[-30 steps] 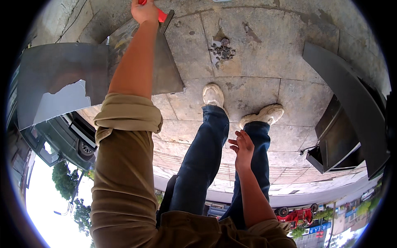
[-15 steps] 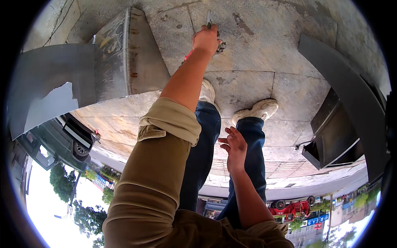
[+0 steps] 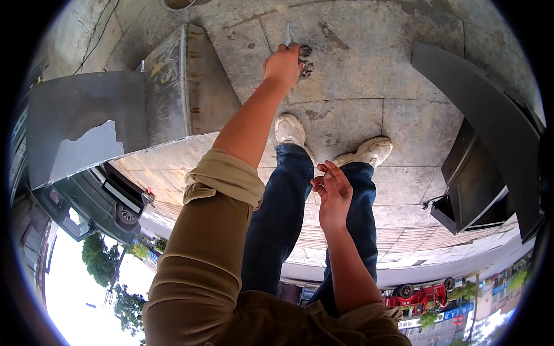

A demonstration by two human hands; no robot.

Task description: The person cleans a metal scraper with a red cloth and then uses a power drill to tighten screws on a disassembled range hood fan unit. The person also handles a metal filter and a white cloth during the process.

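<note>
My left hand [image 3: 281, 64] reaches down to the paved floor far ahead, its back toward me and its fingers mostly hidden. It is closed on a grey metal tool [image 3: 288, 36], whose narrow end sticks out beyond the fingers; its exact kind I cannot make out. A speck of red shows beside my left wrist. Just right of the hand lie a dark round part [image 3: 305, 51] and a small cluster of metal pieces [image 3: 306, 70]. My right hand [image 3: 334, 193] hovers above my right leg, open, with loosely bent fingers apart and nothing visible in them.
A bent grey metal sheet piece [image 3: 86, 109] stands at the left, joined to a worn metal panel [image 3: 210, 86]. At the right are a dark curved panel [image 3: 473, 92] and an open metal box [image 3: 479, 190]. My shoes [image 3: 290, 130] rest on the slabs.
My left hand has drawn slightly back and left, uncovering the dark round part. The red piece by the wrist shows less. My right hand has shifted slightly right; the whole view has tilted a little.
</note>
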